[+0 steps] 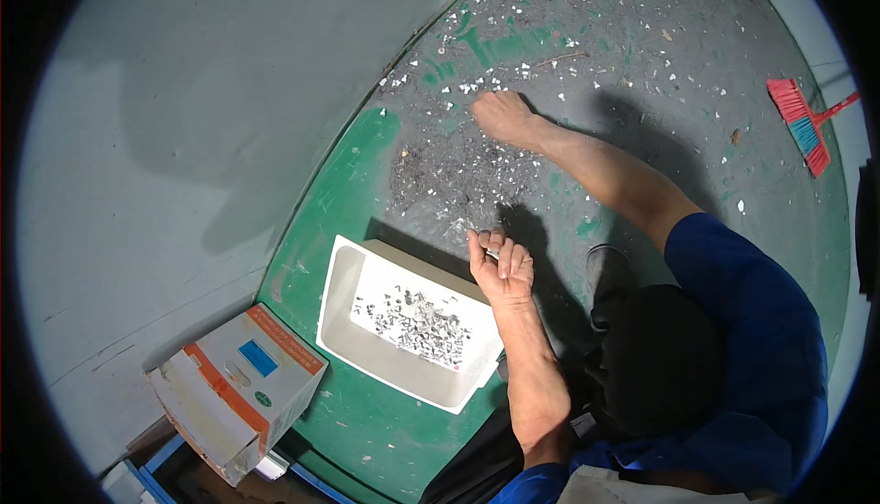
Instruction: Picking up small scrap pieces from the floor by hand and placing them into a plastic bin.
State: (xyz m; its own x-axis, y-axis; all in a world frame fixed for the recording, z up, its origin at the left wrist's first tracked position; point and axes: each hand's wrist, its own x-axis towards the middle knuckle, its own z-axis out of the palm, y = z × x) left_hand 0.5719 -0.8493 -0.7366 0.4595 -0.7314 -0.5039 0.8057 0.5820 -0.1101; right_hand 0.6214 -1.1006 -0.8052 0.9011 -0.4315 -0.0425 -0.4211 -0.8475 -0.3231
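Observation:
My right hand (pixel 502 117) reaches down to the dirty floor with its fingers bent together among small white pieces (pixel 495 82); its fingertips and anything in them are hidden. Palm up, my left hand (pixel 504 266) hovers beside the far right corner of a white plastic bin (pixel 390 371). Its fingers curl inward, and a small pale bit may lie between them, too small to name. Inside the bin, a scatter of small dark and grey pieces (pixel 426 330) covers part of the bottom. Grey dust and debris (pixel 440 169) spread over the floor between the bin and my right hand.
A white and orange cardboard box (pixel 247 371) stands left of the bin, above a blue-edged container (pixel 316 486). A red and blue broom head (pixel 799 128) rests at the far right. A grey wall (pixel 202 119) borders the green floor (pixel 321 197) on the left.

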